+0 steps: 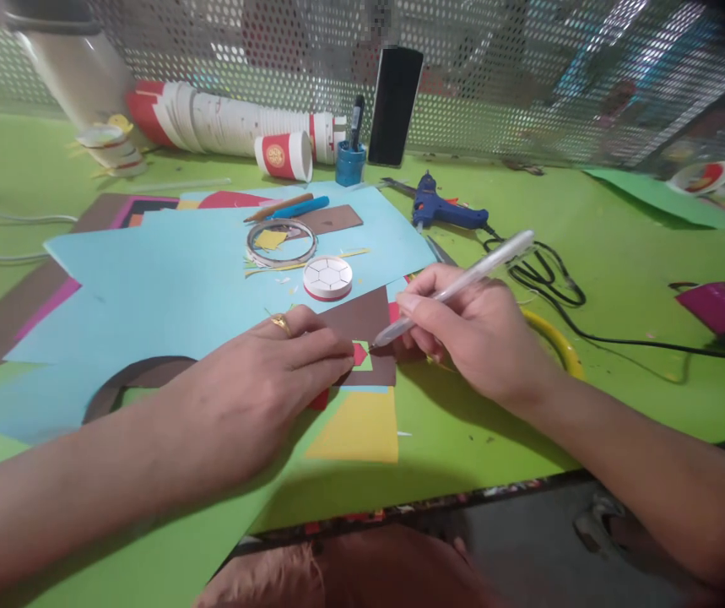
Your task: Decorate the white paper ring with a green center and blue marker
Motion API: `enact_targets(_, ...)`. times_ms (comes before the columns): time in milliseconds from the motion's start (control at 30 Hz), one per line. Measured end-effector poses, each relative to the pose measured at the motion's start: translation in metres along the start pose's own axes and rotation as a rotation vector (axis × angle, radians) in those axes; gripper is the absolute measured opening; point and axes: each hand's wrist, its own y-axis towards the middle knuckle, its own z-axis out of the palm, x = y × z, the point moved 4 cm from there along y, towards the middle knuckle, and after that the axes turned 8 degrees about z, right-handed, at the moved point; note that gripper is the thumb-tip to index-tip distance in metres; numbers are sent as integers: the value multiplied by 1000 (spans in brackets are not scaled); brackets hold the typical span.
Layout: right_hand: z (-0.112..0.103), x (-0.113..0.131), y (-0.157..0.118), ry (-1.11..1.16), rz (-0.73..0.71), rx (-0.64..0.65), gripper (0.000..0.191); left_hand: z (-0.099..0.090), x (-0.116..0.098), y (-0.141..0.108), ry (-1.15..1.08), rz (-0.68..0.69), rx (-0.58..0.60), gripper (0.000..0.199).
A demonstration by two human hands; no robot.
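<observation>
My right hand [463, 325] grips a whitish, translucent pen [463, 283], its tip down at the edge of a small light-green paper piece [365, 364]. A small pointed red paper piece [359, 354] lies over the green one. The fingertips of my left hand [279, 371], closed together, press the red piece down. Beneath both is a dark brown sheet [362, 317], and yellow paper [362, 426] sticks out on its near side. Just beyond my left hand is a round white disc [327, 276] with dark lines and a red rim.
Light-blue sheets [178, 262] spread to the left, carrying a ring [281, 242] and a blue pen [299, 207]. A blue glue gun [444, 207] trails its black cord rightward. Stacked paper cups [241, 122], a pen pot [350, 165] and a phone [396, 105] line the back.
</observation>
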Motion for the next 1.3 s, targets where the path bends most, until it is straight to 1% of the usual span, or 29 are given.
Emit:
enact_targets(67, 0, 0, 0, -1, 2, -5, 27, -1, 0, 2, -30, 27, 0, 30)
enact_targets(133, -1, 0, 0, -6, -4, -9, 27, -3, 1, 4, -86, 7, -1, 28)
enact_targets(200, -1, 0, 0, -5, -13, -7, 26, -6, 4, 3, -164, -72, -21, 27)
enact_targets(267, -1, 0, -2, 5, -36, 7, 24, -8, 9, 1, -255, -162, -38, 36)
enact_targets(333, 0, 1, -5, -4, -79, 30, 22, -9, 14, 0, -344, -247, -16, 46)
enact_targets(400, 2, 3, -8, -42, -150, 52, 19, -10, 18, 1, -402, -299, 30, 50)
enact_targets(467, 4, 4, -13, -97, -236, 66, 17, -11, 21, 4, -431, -297, 66, 54)
enact_targets(533, 7, 5, -16, -154, -314, 72, 14, -11, 23, 6, -442, -291, 71, 52)
enact_targets(633, 10, 3, -19, -270, -378, 74, 11, -11, 25, 6, -437, -283, 35, 47)
enact_targets(700, 11, 2, -20, -334, -395, 76, 9, -11, 26, 6, -441, -283, 11, 45)
enact_targets(867, 14, 3, -21, -447, -417, 46, 8, -11, 26, 5, -512, -339, 35, 42)
enact_targets(1033, 17, 5, -21, -556, -463, 32, 9, -9, 31, 3, -542, -399, 31, 50)
enact_targets(1167, 17, 5, -20, -580, -444, 39, 9, -8, 31, 3, -611, -374, 8, 51)
enact_targets(1300, 17, 5, -21, -579, -434, 35, 9, -8, 31, 1, -620, -363, -6, 52)
